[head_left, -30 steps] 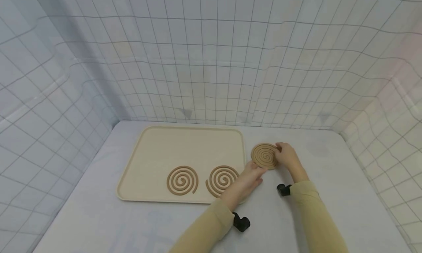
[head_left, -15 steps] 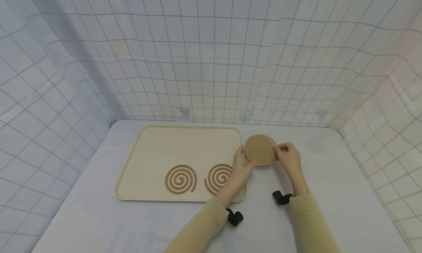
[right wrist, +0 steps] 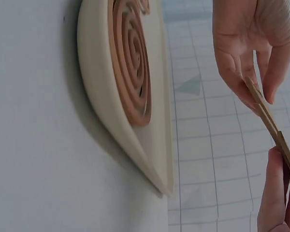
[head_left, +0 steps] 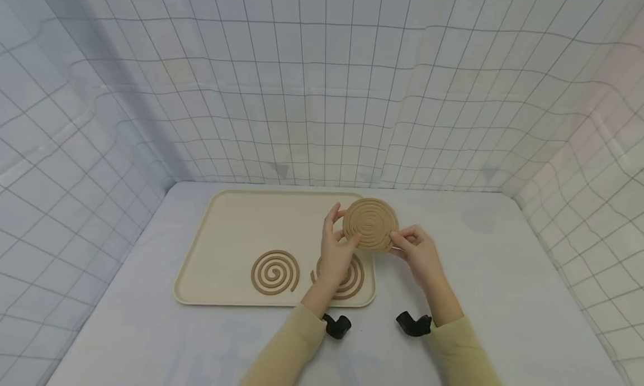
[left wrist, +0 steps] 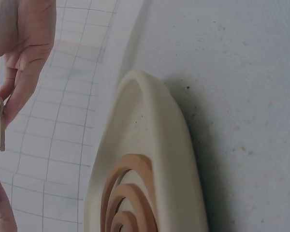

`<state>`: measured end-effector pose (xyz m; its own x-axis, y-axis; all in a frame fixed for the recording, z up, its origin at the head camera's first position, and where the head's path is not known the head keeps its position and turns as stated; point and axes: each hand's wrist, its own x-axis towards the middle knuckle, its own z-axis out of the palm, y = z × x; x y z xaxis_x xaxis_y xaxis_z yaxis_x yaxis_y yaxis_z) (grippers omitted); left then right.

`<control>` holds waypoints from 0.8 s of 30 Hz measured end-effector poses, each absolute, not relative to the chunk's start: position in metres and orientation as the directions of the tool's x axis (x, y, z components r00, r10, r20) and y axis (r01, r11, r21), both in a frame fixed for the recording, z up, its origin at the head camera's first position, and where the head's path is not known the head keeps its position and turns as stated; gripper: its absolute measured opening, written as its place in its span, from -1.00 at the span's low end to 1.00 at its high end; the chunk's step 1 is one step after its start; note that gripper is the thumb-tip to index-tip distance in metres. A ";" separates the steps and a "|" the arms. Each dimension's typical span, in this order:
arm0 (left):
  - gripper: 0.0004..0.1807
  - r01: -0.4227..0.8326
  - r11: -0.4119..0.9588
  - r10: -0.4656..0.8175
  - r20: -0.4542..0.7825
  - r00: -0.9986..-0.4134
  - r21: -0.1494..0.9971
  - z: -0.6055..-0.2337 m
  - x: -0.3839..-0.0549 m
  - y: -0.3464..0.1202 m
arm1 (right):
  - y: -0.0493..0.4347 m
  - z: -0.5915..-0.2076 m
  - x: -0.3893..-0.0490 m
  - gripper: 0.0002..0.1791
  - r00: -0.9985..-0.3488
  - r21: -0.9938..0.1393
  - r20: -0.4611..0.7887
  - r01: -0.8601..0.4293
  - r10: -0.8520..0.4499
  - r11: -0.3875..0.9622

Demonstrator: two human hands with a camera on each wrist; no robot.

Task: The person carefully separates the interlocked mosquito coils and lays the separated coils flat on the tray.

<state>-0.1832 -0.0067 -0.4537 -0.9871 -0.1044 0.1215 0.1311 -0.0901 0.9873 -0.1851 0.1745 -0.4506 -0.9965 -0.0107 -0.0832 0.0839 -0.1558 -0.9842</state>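
Observation:
A tan, tightly wound mosquito coil (head_left: 370,221) is held up over the tray's right edge, its flat face toward the head camera. My left hand (head_left: 336,255) holds its left side, thumb on the near face. At the lower right rim, my right hand (head_left: 420,255) pinches it between thumb and fingers. Seen edge-on in the right wrist view, the mosquito coil (right wrist: 271,123) shows thin layers slightly apart. Two single brown mosquito coils lie on the cream tray (head_left: 241,218): a left one (head_left: 274,272) and a right one (head_left: 354,280), partly hidden by my left hand.
The tray stands on a white-covered table (head_left: 498,274), its raised rim running all round. White grid-patterned curtains (head_left: 322,95) enclose the back and both sides. A black wrist camera (head_left: 338,326) sits at the left cuff, another black camera (head_left: 413,324) at the right.
Both hands have lifted the wound mosquito coil off the table and moved it left, over the tray's right edge. It now faces the head camera more squarely. The two coils on the tray stay put.

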 end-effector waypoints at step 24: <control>-0.53 0.058 -0.140 -0.192 0.030 -0.981 0.988 -0.440 -0.155 -0.029 | 0.118 -0.455 -0.150 -0.81 -0.997 -0.941 -0.021 0.045 -0.075 -0.337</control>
<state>-0.1550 -0.0291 -0.4401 -0.9810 -0.1917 0.0303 0.0579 -0.1399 0.9885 -0.1495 0.1180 -0.4546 -0.9970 -0.0749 -0.0209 0.0450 -0.3367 -0.9405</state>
